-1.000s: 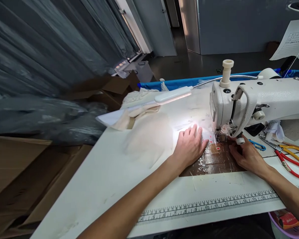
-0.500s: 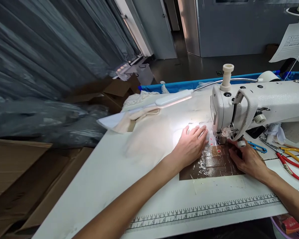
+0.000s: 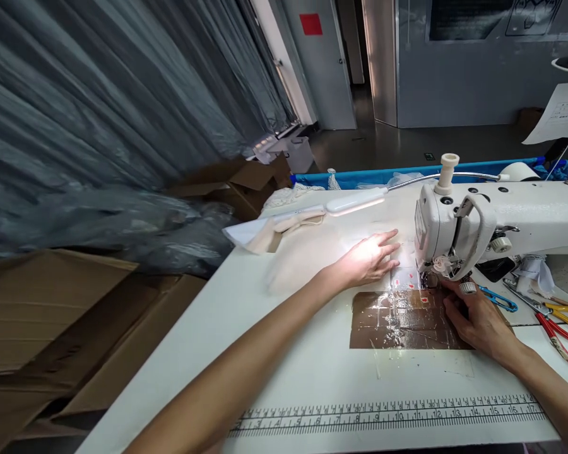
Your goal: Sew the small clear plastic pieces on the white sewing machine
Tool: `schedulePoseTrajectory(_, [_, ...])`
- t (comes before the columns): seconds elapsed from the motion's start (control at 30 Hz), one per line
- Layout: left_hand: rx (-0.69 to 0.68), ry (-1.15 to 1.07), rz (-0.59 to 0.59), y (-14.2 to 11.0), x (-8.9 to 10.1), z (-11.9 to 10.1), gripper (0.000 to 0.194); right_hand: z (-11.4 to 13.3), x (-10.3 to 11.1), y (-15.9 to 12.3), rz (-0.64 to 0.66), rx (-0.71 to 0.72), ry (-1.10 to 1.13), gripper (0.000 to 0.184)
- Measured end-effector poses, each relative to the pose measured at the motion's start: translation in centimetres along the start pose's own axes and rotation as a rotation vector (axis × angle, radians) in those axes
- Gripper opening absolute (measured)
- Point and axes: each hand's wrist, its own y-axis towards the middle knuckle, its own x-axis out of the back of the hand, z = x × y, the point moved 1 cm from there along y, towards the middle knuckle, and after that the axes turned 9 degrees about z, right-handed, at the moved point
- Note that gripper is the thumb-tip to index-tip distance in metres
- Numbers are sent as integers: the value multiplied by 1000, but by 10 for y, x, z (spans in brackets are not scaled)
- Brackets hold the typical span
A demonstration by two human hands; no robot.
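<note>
A white sewing machine (image 3: 502,221) stands at the right of a white table (image 3: 246,353). My left hand (image 3: 366,258) lies flat with fingers stretched out on pale cream fabric (image 3: 307,258), lit by the machine's lamp (image 3: 355,202). My right hand (image 3: 478,318) rests by the presser foot, its fingers curled and pinching the fabric's edge with small red marks (image 3: 407,280). Below the needle lies a brown taped patch (image 3: 402,315).
Red-handled scissors (image 3: 561,328) and blue snips (image 3: 499,299) lie right of the machine. A printed ruler (image 3: 388,416) runs along the table's front edge. Cardboard boxes (image 3: 52,328) sit at the left under grey plastic sheeting (image 3: 99,126). A blue bin edge (image 3: 360,176) is behind the table.
My left hand has slid away from me over the fabric, its fingers stretching further out. My right hand stays by the presser foot. The view has tilted up.
</note>
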Motion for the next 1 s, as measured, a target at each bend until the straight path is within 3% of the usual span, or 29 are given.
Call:
schedulePoseTrajectory(0.17, [114,73,13,-17,-1,-4,29,1,-1,-2,-16,-15,-73,33])
schedulePoseTrajectory(0.3, [81,93,78,-20,-9,-8,20,5,0,-4,-32,13,-101,30])
schedulePoseTrajectory(0.47, [83,92,105,-9,-8,-1,43,6,1,-7,-42,38,-71,29])
schedulePoseTrajectory(0.57, [79,96,109,-15,-3,4,46,5,1,-8,-43,53,-46,32])
schedulePoseTrajectory(0.63, [93,73,47,-27,4,8,40,3,0,-9,-48,62,-40,34])
schedulePoseTrajectory(0.8, [264,-29,-261,-77,21,29,35,-1,-7,-10,-72,107,-72,38])
schedulePoseTrajectory(1.0, [493,-226,-455,-124,13,43,30,-3,-15,-12,-156,172,-140,42])
